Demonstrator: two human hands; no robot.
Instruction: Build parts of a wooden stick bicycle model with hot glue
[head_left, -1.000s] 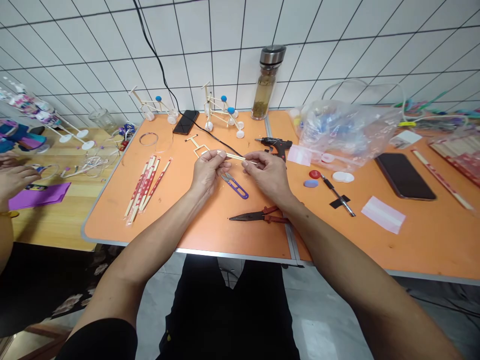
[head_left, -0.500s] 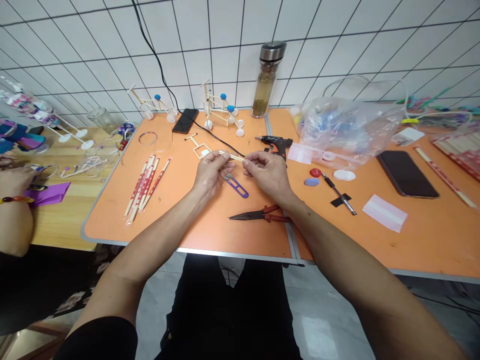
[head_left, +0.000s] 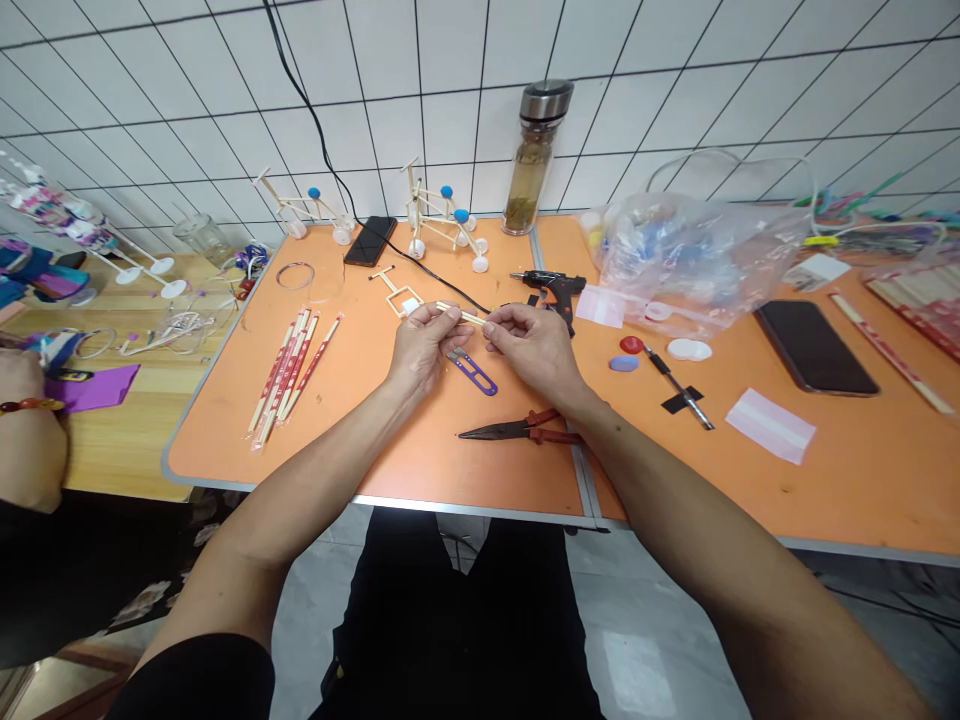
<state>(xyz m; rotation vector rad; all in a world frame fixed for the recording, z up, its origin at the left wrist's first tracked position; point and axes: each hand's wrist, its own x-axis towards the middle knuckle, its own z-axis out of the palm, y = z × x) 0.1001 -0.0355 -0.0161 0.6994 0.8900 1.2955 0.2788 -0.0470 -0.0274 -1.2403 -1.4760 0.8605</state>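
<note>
Orange table (head_left: 217, 430) carries purple snips (head_left: 474, 373) just below the left hand (head_left: 424, 345) and right hand (head_left: 534, 350), both pinching one wooden stick (head_left: 461, 315).

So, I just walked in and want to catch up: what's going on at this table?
A person is pinching a thin wooden stick between the fingers of their left hand and right hand, over an orange table. A small stick frame lies beyond the left hand, purple-handled thread snips lie just below the hands, and a hot glue gun sits beyond the right hand. At the far left, another person's hand is near a purple sheet.
</note>
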